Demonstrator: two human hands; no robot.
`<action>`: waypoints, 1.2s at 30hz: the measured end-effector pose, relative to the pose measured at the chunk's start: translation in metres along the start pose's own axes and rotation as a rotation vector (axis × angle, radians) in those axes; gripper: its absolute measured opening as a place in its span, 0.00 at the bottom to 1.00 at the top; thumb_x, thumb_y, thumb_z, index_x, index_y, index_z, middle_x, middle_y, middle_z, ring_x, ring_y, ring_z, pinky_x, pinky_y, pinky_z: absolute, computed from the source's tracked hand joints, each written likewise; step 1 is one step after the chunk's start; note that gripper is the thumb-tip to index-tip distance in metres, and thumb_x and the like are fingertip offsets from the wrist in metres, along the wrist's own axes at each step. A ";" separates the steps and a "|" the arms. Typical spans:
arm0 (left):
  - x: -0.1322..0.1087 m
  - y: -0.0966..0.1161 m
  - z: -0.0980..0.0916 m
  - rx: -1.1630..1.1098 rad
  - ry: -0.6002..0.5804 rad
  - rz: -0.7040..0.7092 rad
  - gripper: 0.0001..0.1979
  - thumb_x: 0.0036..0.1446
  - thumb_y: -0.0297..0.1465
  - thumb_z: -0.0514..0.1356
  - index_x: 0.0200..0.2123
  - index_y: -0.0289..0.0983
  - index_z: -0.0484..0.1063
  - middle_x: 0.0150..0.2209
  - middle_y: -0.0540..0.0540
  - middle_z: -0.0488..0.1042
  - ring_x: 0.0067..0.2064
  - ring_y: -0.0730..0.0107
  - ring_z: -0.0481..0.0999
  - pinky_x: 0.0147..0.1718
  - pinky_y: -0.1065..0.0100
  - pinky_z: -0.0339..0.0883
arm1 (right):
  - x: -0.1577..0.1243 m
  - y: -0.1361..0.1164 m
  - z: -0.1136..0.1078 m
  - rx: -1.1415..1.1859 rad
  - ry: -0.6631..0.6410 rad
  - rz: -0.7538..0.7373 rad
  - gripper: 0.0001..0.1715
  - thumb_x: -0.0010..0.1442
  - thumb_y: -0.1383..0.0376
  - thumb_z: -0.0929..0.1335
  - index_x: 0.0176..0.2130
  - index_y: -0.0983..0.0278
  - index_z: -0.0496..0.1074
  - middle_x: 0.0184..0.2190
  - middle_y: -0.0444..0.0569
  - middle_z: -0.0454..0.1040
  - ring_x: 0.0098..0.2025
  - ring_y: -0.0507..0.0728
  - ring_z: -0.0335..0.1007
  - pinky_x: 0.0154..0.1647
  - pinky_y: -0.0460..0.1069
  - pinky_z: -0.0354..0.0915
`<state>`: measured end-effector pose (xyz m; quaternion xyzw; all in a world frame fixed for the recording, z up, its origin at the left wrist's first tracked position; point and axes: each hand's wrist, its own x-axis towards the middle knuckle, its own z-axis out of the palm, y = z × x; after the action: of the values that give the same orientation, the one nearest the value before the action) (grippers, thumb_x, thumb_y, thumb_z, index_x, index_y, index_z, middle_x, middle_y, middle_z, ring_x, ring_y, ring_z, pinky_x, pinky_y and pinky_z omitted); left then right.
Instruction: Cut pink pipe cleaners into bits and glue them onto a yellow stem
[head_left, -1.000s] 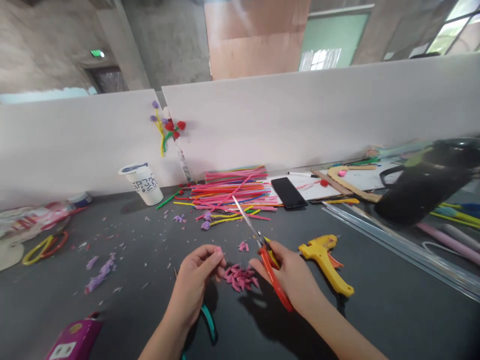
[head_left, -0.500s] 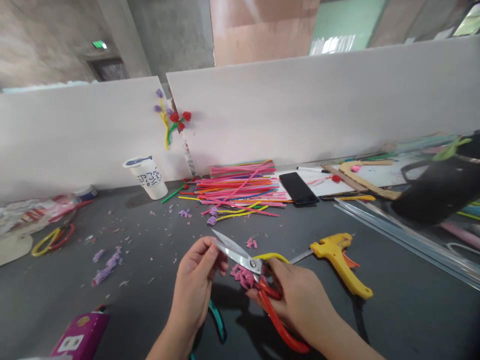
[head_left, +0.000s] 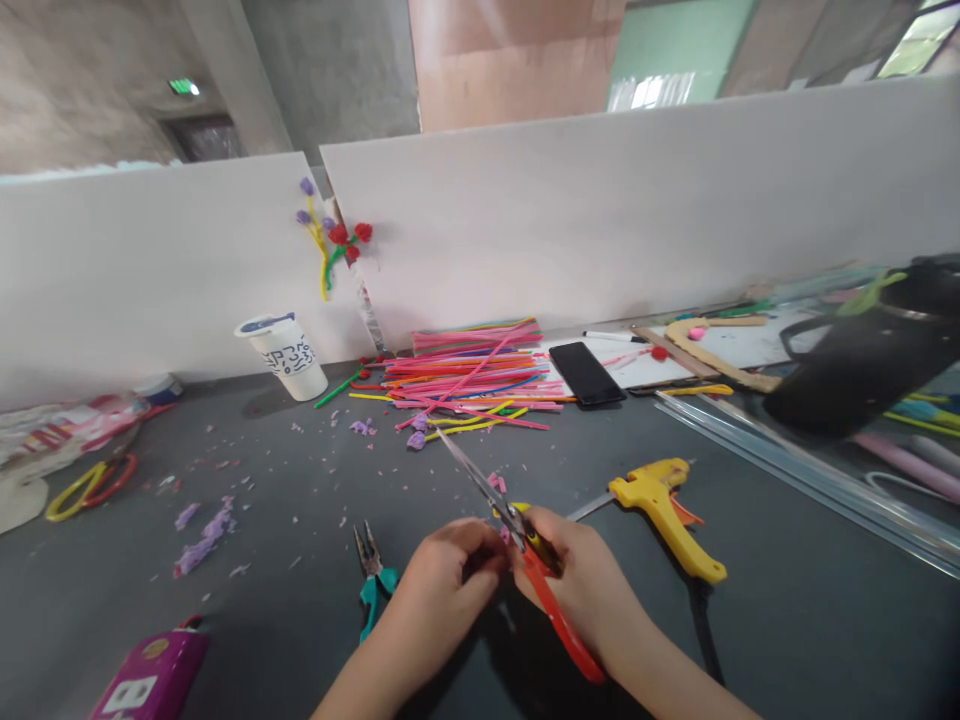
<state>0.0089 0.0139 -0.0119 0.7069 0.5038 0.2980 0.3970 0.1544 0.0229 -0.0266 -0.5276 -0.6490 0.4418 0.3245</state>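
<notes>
My right hand (head_left: 581, 575) holds scissors (head_left: 484, 478) with red and yellow handles. Their blades are nearly together and point up and to the left, above the tabletop. Close against the right fingers is my left hand (head_left: 454, 580), its thumb and fingers drawn together in a pinch; whatever is between them is hidden. A few short pink cut pieces (head_left: 496, 484) lie just beyond the hands. To the left of my left hand are teal-handled pliers (head_left: 370, 575), partly behind my forearm. On the right side lies a yellow glue gun (head_left: 664, 505).
Pink and orange pipe cleaners (head_left: 472, 375) are heaped at the back, beside a phone (head_left: 586, 374) and a paper cup (head_left: 289, 358). Purple fluff (head_left: 206, 535), other scissors (head_left: 90, 488) and a magenta box (head_left: 154, 675) lie left. A black jug (head_left: 862, 360) stands right.
My left hand has moved right, from the blade tips to beside my right hand. The scissors have turned more upward and their blades have closed. My hands now hide the pink pile; the pliers show.
</notes>
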 end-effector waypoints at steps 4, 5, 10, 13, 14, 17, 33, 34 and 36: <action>0.000 0.000 0.003 0.045 0.045 0.026 0.10 0.47 0.22 0.53 0.28 0.38 0.72 0.28 0.49 0.72 0.31 0.69 0.70 0.32 0.72 0.60 | 0.000 -0.003 0.001 -0.001 0.047 0.003 0.03 0.39 0.68 0.61 0.21 0.61 0.58 0.16 0.38 0.55 0.20 0.49 0.50 0.19 0.43 0.51; 0.000 -0.001 0.005 0.052 0.063 0.028 0.10 0.47 0.22 0.53 0.27 0.38 0.72 0.28 0.49 0.73 0.31 0.69 0.70 0.32 0.71 0.60 | 0.000 -0.004 0.001 -0.004 0.059 0.006 0.03 0.39 0.68 0.61 0.20 0.61 0.57 0.15 0.38 0.55 0.19 0.49 0.50 0.18 0.42 0.51; 0.000 -0.004 0.008 0.005 0.155 0.020 0.08 0.47 0.22 0.53 0.25 0.37 0.72 0.26 0.49 0.71 0.29 0.69 0.70 0.31 0.70 0.60 | 0.001 -0.004 0.002 -0.034 0.076 -0.035 0.04 0.45 0.65 0.62 0.22 0.62 0.58 0.17 0.39 0.58 0.20 0.49 0.54 0.20 0.43 0.53; 0.002 -0.007 0.002 -0.264 0.242 -0.092 0.04 0.48 0.27 0.56 0.25 0.36 0.71 0.22 0.51 0.69 0.25 0.72 0.68 0.26 0.72 0.61 | 0.001 -0.001 -0.002 -0.090 0.065 -0.073 0.09 0.50 0.60 0.63 0.26 0.61 0.59 0.19 0.40 0.61 0.21 0.50 0.56 0.21 0.43 0.55; 0.003 -0.008 -0.001 -0.382 0.283 -0.128 0.03 0.48 0.28 0.58 0.25 0.36 0.71 0.21 0.52 0.68 0.23 0.74 0.67 0.23 0.73 0.60 | 0.000 0.000 -0.003 -0.129 0.068 -0.083 0.10 0.50 0.58 0.64 0.27 0.61 0.59 0.19 0.39 0.61 0.21 0.50 0.56 0.21 0.43 0.55; 0.005 -0.009 -0.011 -0.685 0.415 -0.146 0.04 0.46 0.30 0.61 0.25 0.35 0.70 0.20 0.53 0.68 0.21 0.77 0.65 0.20 0.75 0.59 | -0.001 0.002 -0.007 -0.295 0.069 -0.106 0.13 0.50 0.55 0.65 0.29 0.60 0.58 0.19 0.39 0.63 0.20 0.50 0.57 0.21 0.44 0.54; -0.001 -0.006 -0.017 -0.947 0.534 -0.042 0.02 0.46 0.27 0.62 0.27 0.36 0.73 0.23 0.53 0.69 0.21 0.82 0.66 0.20 0.80 0.60 | -0.007 0.012 -0.005 -0.808 0.253 -0.519 0.20 0.54 0.49 0.61 0.29 0.63 0.65 0.19 0.45 0.70 0.21 0.54 0.67 0.21 0.46 0.52; -0.001 -0.006 -0.017 -0.950 0.533 -0.043 0.02 0.46 0.27 0.63 0.27 0.36 0.73 0.23 0.53 0.69 0.21 0.82 0.66 0.20 0.80 0.60 | -0.007 0.012 -0.005 -0.809 0.259 -0.529 0.20 0.55 0.49 0.61 0.29 0.63 0.65 0.19 0.45 0.70 0.21 0.54 0.67 0.21 0.46 0.53; -0.001 -0.005 -0.017 -0.957 0.532 -0.049 0.02 0.46 0.26 0.63 0.27 0.36 0.72 0.23 0.53 0.69 0.21 0.82 0.66 0.20 0.80 0.60 | -0.007 0.013 -0.004 -0.817 0.276 -0.546 0.20 0.56 0.49 0.60 0.29 0.63 0.65 0.19 0.45 0.70 0.20 0.54 0.67 0.21 0.46 0.53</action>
<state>-0.0079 0.0183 -0.0076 0.3355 0.4115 0.6531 0.5400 0.1647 0.0176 -0.0367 -0.4761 -0.8340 -0.0227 0.2779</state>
